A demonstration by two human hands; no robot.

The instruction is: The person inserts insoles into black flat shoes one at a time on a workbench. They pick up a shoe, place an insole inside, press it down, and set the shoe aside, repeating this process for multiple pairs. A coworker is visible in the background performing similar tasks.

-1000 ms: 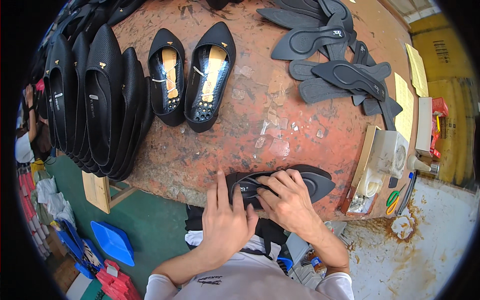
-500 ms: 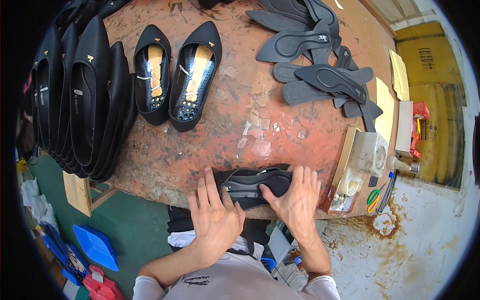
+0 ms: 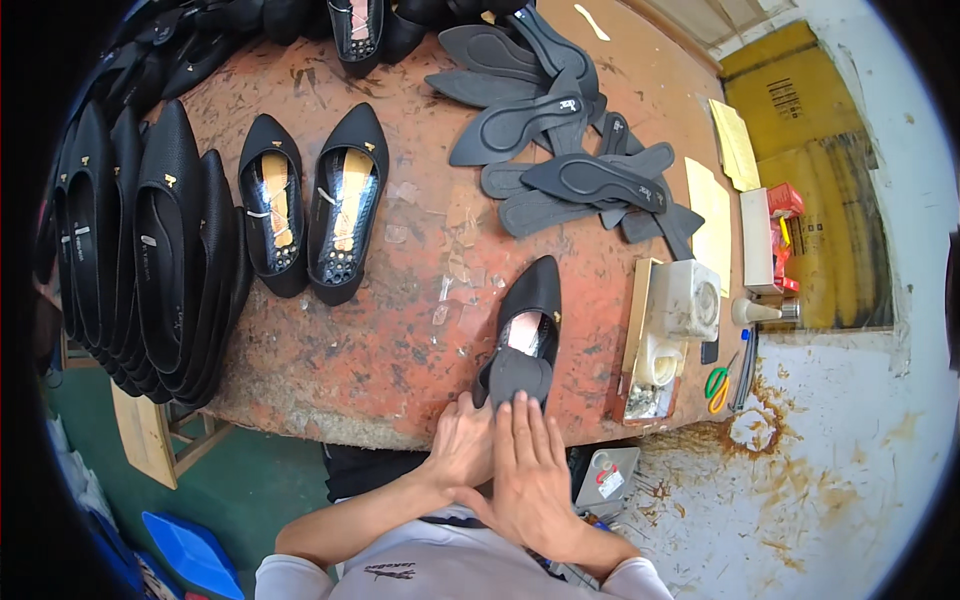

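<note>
A black pointed flat shoe point(image 3: 535, 300) lies on the worn red table point(image 3: 400, 330) near its front edge, toe pointing away from me. A black insole point(image 3: 518, 375) sits partly inside it at the heel. My left hand point(image 3: 462, 448) grips the left side of the heel. My right hand point(image 3: 530, 470) lies over the left one, fingers stretched forward, fingertips pressing on the rear of the insole.
A pair of black shoes with tan linings point(image 3: 310, 215) lies left of centre. A dense row of black shoes point(image 3: 150, 250) runs along the left edge. A pile of black insoles point(image 3: 570, 170) lies far right, with a white container point(image 3: 685, 300), green-handled scissors point(image 3: 717, 385) and yellow sheets point(image 3: 712, 215) nearby.
The shoe was lying crosswise along the table edge under both hands; now it is turned with its toe pointing away, and both hands have drawn back to its heel.
</note>
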